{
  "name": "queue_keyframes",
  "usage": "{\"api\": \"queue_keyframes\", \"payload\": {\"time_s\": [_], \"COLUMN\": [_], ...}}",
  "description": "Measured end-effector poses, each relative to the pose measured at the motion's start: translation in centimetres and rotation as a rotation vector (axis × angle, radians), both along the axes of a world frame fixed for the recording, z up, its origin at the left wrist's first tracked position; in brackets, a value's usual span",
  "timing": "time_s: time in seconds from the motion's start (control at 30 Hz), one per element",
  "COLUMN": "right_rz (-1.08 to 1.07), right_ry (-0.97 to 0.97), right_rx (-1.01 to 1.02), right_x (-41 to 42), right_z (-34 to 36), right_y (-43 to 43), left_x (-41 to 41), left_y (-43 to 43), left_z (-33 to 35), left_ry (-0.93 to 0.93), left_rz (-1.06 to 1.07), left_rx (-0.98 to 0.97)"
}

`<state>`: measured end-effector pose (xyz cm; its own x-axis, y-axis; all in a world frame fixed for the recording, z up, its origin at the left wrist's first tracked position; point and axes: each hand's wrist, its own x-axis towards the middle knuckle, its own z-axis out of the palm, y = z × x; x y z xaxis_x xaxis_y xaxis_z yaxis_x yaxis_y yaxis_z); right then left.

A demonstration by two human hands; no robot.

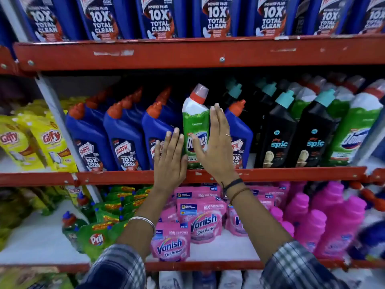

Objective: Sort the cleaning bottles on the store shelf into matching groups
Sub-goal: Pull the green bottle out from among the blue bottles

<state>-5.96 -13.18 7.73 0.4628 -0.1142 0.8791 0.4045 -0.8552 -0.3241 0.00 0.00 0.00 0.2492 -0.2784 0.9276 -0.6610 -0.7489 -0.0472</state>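
Observation:
A green Domex bottle [195, 122] with a red cap stands upright on the middle shelf, in among blue Harpic bottles [123, 134]. My left hand [169, 157] is flat and open just left of it, in front of a blue bottle. My right hand [216, 142] is open with straight fingers against the green bottle's right side, thumb across its label. One more blue Harpic bottle [239, 134] stands right of that hand. Black Spic bottles [279, 132] and further green Domex bottles [356, 126] fill the right end.
The red shelf edge [291, 174] runs under my wrists. Larger blue Harpic bottles [160, 17] line the top shelf. Yellow Giffy pouches [50, 140] sit at left. Below are pink Vanish pouches [205, 222], pink bottles [337, 222] and green Pril pouches [98, 236].

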Motion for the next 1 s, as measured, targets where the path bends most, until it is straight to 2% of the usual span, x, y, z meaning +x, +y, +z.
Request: {"api": "queue_keyframes", "payload": {"time_s": [0.17,0.37,0.57,0.83,1.0], "right_rz": [-0.079,-0.175,-0.111,0.012,0.043], "right_ry": [0.129,0.167,0.108,-0.135,-0.055], "right_rx": [0.072,0.182,0.306,0.421,0.468], "right_x": [2.6,3.7,2.4,-3.1,-7.0], "right_z": [1.1,1.3,1.4,1.6,0.3], "right_y": [2.0,2.7,2.3,1.4,-0.3], "left_x": [2.6,4.2,4.1,3.5,3.6], "left_y": [0.6,0.3,0.4,0.4,0.4], "left_z": [-2.8,-3.8,-3.8,-3.4,-3.4], "left_ry": [-0.045,-0.138,-0.144,-0.127,-0.132], "left_rz": [0.121,0.202,0.209,0.218,0.213], "left_rx": [-0.052,-0.039,-0.037,-0.022,-0.032]}}
